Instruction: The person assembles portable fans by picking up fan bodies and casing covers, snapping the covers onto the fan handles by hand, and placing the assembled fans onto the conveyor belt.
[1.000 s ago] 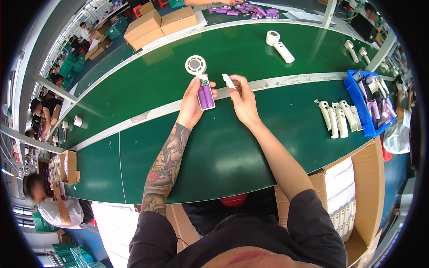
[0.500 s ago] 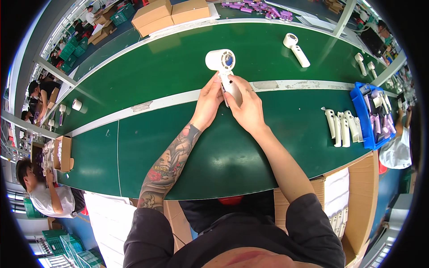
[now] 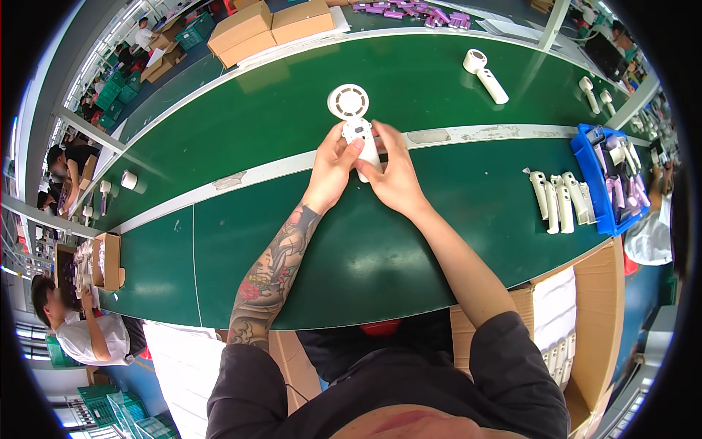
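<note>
A white handheld fan [image 3: 349, 101] stands between my hands over the pale strip along the middle of the bench, its round, slotted head pointing away from me. My left hand [image 3: 333, 167] is closed on the handle, with the thumb pressed on its front below a small dark rectangle. Round the right side of the handle sits my right hand [image 3: 398, 178], its thumb near the lower end and its raised fingers partly smeared by motion. Several white handle pieces [image 3: 563, 205] lie side by side at the right, next to a blue bin [image 3: 589, 186] of white and purple parts.
Another white fan [image 3: 488, 80] lies on the far green surface [image 3: 256, 95]. Cardboard boxes [image 3: 301, 22] and purple cells [image 3: 417, 12] are at the back. An open carton [image 3: 601, 322] stands low at my right. A person [image 3: 93, 333] works at the left.
The fan has been turned, so its head now shows a flat slotted face instead of its cylindrical side. My right fingers have lifted slightly along the handle.
</note>
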`<act>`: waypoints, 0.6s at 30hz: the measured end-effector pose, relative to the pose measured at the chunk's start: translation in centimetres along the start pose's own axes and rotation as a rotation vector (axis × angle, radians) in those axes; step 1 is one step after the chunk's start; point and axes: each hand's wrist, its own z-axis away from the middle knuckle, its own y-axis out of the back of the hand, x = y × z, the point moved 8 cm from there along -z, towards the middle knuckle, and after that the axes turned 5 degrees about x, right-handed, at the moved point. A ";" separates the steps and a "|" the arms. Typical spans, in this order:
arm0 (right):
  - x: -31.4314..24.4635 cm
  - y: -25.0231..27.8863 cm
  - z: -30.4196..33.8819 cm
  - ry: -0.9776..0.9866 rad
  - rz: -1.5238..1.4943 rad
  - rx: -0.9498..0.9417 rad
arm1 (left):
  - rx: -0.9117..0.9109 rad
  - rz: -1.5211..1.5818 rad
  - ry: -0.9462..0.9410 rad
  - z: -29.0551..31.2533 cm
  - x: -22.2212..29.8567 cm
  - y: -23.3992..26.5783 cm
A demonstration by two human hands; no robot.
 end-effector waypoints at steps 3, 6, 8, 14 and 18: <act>0.6 0.2 0.1 0.056 0.117 0.012 | -0.029 -0.007 0.012 0.0 -0.6 -0.3; 1.7 0.2 -0.2 -0.133 0.041 -0.130 | -0.062 -0.292 -0.193 0.2 0.6 -0.9; 1.6 0.3 -0.2 -0.197 0.017 -0.177 | -0.075 -0.385 -0.261 0.3 1.1 -1.3; 0.6 -0.1 -0.3 -0.230 0.090 -0.238 | -0.115 -0.123 -0.080 -0.3 0.8 -1.4; 0.1 0.1 -0.4 -0.156 0.190 -0.173 | -0.126 -0.176 -0.016 -0.3 0.4 -1.1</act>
